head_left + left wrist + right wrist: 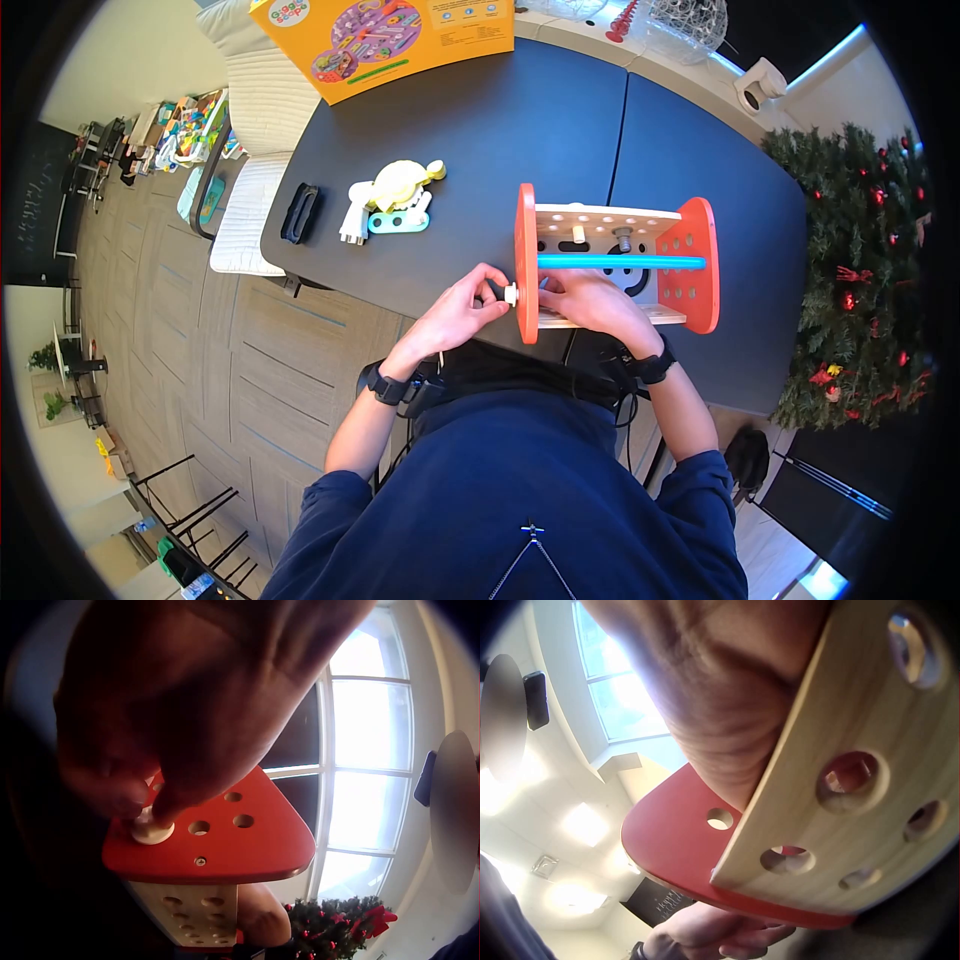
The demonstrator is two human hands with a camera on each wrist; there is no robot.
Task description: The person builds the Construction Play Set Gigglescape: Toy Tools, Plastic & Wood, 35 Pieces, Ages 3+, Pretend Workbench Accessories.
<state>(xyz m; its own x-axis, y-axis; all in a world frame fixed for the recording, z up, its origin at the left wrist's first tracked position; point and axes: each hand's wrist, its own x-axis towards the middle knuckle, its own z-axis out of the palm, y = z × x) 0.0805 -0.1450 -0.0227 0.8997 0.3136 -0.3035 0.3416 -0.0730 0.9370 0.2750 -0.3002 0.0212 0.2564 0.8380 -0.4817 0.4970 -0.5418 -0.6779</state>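
Note:
A toy wooden toolbox point(527, 262) with red end panels, holed wooden sides and a blue bar handle point(620, 262) stands at the table's near edge. My left hand point(450, 316) pinches a white round-headed bolt point(153, 829) between thumb and fingers, against the outside of the left red panel. The right hand point(600, 300) reaches into the toolbox under the blue bar, its fingers near that panel's inner face. Its fingertips are hidden, and I cannot tell what they hold. A cream peg point(578, 233) and a grey bolt point(623, 239) sit at the far wooden side.
Left on the dark table point(480, 130) lie a teal holed strip point(400, 222), yellow and white toy pieces point(398, 184) and a black tray point(300, 213). A yellow box point(460, 35) stands at the back. A decorated tree point(840, 280) borders the right edge, a chair point(250, 215) the left.

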